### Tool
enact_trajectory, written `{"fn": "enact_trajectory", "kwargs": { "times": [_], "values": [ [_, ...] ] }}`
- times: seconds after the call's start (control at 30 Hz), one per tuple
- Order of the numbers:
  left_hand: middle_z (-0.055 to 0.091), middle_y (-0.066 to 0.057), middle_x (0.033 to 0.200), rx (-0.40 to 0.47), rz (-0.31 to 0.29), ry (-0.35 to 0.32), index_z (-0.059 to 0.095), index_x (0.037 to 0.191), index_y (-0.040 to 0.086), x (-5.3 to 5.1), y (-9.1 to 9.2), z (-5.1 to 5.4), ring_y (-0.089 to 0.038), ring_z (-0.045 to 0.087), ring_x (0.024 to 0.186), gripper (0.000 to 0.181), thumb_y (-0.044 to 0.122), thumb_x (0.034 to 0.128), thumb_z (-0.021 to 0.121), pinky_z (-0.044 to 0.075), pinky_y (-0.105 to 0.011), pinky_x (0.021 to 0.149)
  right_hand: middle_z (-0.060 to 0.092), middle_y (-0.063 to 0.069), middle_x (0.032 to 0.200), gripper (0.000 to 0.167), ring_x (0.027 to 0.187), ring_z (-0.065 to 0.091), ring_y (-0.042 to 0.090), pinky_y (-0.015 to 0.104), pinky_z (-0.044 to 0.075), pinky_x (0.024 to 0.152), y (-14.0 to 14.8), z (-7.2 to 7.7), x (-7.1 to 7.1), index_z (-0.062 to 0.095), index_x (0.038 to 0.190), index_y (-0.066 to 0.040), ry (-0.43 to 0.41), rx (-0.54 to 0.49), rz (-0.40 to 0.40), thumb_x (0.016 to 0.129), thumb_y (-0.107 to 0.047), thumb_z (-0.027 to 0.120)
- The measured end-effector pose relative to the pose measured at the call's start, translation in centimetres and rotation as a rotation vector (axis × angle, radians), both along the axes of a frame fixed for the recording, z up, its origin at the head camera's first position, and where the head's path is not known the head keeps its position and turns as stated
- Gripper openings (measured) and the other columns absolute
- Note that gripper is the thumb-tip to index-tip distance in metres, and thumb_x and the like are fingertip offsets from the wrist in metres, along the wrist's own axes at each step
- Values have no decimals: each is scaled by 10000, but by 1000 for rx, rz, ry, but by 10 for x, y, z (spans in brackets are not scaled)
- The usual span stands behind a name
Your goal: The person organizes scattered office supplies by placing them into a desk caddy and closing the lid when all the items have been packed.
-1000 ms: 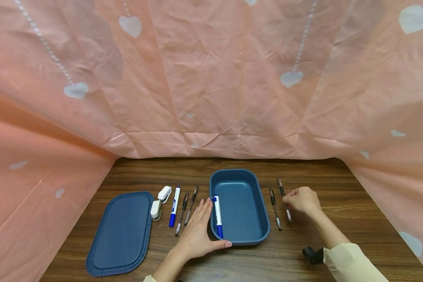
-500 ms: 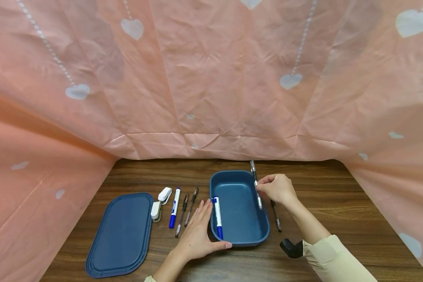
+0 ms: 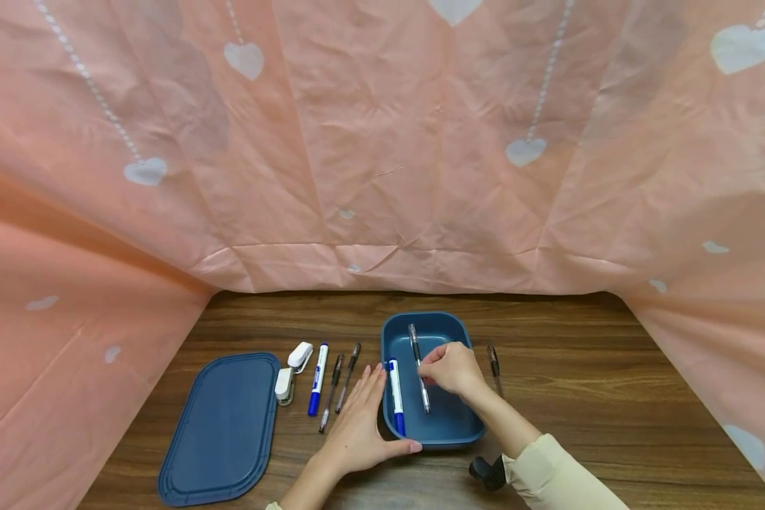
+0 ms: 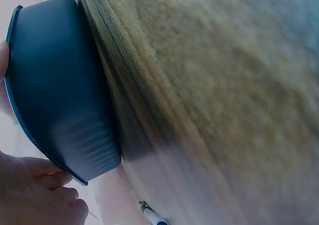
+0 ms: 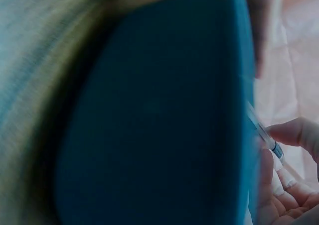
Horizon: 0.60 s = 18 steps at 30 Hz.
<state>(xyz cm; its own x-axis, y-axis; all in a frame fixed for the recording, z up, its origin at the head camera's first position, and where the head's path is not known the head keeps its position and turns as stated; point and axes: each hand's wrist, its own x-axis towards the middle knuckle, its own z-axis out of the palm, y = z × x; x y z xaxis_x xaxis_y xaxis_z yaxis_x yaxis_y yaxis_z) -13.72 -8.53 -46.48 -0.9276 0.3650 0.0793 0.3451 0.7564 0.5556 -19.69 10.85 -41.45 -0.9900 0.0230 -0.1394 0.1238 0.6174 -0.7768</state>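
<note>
Over the blue plastic box (image 3: 449,425), my right hand (image 3: 455,368) pinches a clear gel pen (image 3: 416,347) with a dark grip between thumb and fingertips. In the right wrist view the pen (image 5: 266,135) shows above the box's rim; whether it touches the floor of the box, I cannot tell. A white marker with a blue cap (image 3: 396,397) lies inside along the left wall. My left hand (image 3: 357,432) rests at the box's near left corner, fingers straight along the left rim and thumb on the near rim.
Left of the box lie two gel pens, one of them a pen (image 3: 331,393), another blue-capped marker (image 3: 318,379) and two white staplers (image 3: 284,386). A blue lid (image 3: 219,425) lies farther left. One pen (image 3: 494,361) lies right of the box, partly behind my right forearm.
My right hand has picked up the outer pen from the table at right and carried it left over the box. The left hand has stayed on the box.
</note>
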Motion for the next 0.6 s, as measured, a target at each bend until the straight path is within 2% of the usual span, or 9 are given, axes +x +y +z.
{"fn": "enact_trajectory", "kwargs": {
  "times": [0.27, 0.6],
  "values": [
    [171, -100, 1629, -4, -5, 18, 213, 1542, 62, 0, 0, -1, -291, 99, 1518, 1227, 757, 655, 696, 192, -526, 1203, 669, 7, 542, 114, 540, 654, 106, 224, 439, 500, -11, -20, 4, 714, 668, -80, -75, 32, 3, 744, -146, 767],
    [162, -96, 1631, -5, -7, 18, 209, 1541, 54, 0, 0, 0, -288, 93, 1519, 1232, 773, 657, 679, 187, -518, 1206, 646, 7, 493, 181, 489, 609, 98, 191, 367, 445, -20, -35, 6, 699, 600, -97, -105, 122, 32, 752, -154, 778]
  ]
}}
